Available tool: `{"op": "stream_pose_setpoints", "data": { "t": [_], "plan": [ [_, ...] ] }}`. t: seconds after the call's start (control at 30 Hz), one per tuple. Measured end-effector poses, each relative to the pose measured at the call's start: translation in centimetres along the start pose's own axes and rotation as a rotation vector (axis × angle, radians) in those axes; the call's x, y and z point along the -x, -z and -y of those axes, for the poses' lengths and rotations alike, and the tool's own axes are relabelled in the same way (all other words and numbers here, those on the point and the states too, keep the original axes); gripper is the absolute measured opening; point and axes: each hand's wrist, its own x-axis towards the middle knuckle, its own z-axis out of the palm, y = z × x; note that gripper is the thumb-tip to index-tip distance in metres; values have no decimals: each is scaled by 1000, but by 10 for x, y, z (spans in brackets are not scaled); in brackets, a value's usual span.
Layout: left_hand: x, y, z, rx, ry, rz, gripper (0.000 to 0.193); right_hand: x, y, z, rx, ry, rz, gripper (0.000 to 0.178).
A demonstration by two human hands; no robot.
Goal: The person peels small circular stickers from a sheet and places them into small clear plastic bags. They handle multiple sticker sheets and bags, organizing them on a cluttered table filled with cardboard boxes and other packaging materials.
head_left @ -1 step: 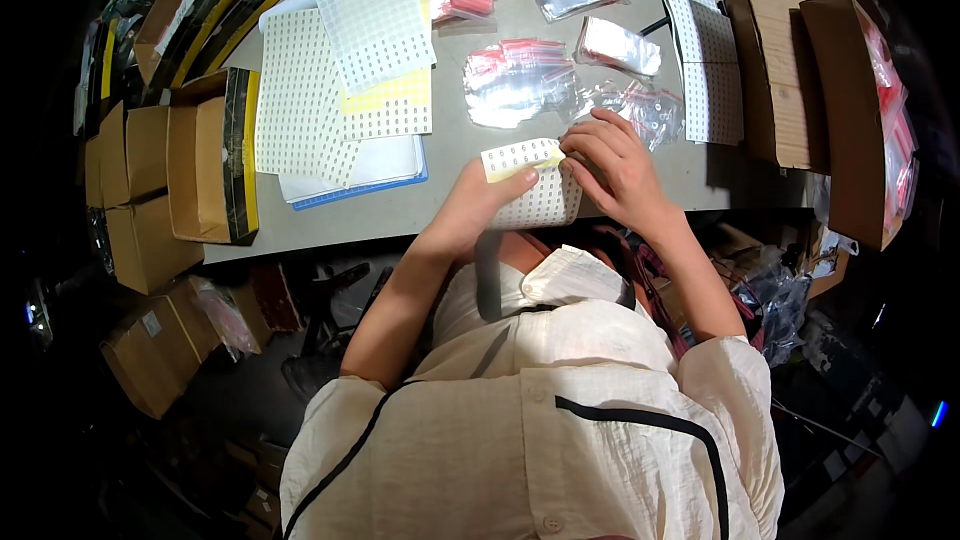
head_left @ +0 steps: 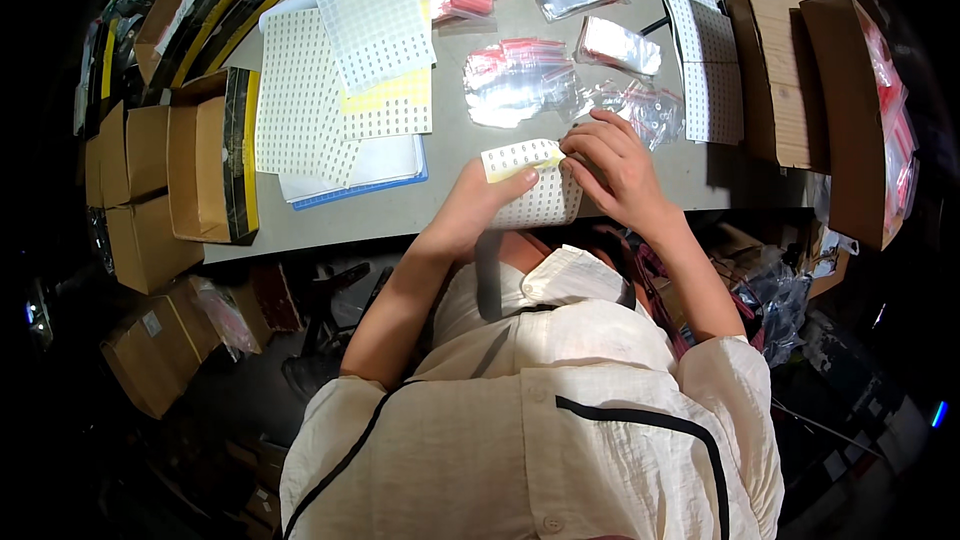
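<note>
A white sticker sheet with rows of small printed labels is bent over near the table's front edge, and a yellowish strip shows along the fold. My left hand grips its left side, with the thumb lying across the front. At the sheet's upper right corner, the thumb and forefinger of my right hand pinch the edge, while its other fingers are curled and raised. Whether a single sticker is between those fingertips is too small to tell. Just beyond the hands lie clear zip bags with red tops.
More label sheets overlap at the left, partly on a blue-edged pad. Further bag bundles lie behind my right hand. Open cardboard boxes stand at the left, others at the right. Another label sheet lies beside those.
</note>
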Motion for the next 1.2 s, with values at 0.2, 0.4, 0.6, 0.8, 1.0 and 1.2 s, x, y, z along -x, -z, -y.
{"op": "stream_pose_setpoints", "data": {
  "t": [0.2,0.4,0.6,0.8,1.0,1.2],
  "plan": [
    [4,-1,2,-143,-18,-20,34,2,-2,-1,-130,-59,-20,9],
    [1,2,6,-187,-40,-27,33,0,-9,-11,-292,-228,-28,7],
    [3,0,1,-139,-6,-48,36,-29,-4,-45,198,-40,-226,11],
    [-1,3,3,-40,-7,-44,36,-36,-19,-70,514,224,-99,24],
    [-4,11,3,8,8,-23,38,-6,12,-51,510,80,-9,27],
    [-4,9,1,36,7,39,38,-3,11,-7,-144,-146,62,21]
  ]
}}
